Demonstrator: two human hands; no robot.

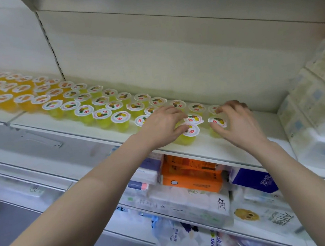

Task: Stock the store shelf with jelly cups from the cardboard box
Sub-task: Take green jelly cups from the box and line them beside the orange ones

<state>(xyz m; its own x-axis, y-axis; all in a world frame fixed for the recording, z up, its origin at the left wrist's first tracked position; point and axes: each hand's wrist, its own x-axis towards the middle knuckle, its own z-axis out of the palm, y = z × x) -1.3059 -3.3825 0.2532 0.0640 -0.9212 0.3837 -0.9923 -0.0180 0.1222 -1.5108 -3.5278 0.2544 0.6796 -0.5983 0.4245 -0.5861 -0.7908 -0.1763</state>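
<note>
Dozens of jelly cups (99, 107) up on the white shelf (211, 150), in tidy rows stretching away left of the fingers: yellow ones nearest, orange cups (12, 89) way off at the far left end. Both hands up at the right-hand end of the rows, bare forearms reaching in from below. Left hand (162, 125) palm-down with fingers curled: thumb tip against the lid rim of the front cup (188, 137), right by the shelf's front edge, index tip at the lid of the second cup (194, 119) just behind it. Honestly can't tell through the motion blur whether a real pinch or just a nudge there. Right hand (238, 124) a bit easier to read: thumb and curled fingers closed round the end cup (218, 121), thumb on the near side of the lid, fingertips (222, 109) on the far side and brushing over one more cup behind. Small strip of bare shelf between front cup and end cup, so between the two thumbs. Past the right fingers, pale wrapped packs (318, 115) stacked at the shelf end. Under the wrists, one level down, an orange pack (192, 178) among white and blue tissue packs.
</note>
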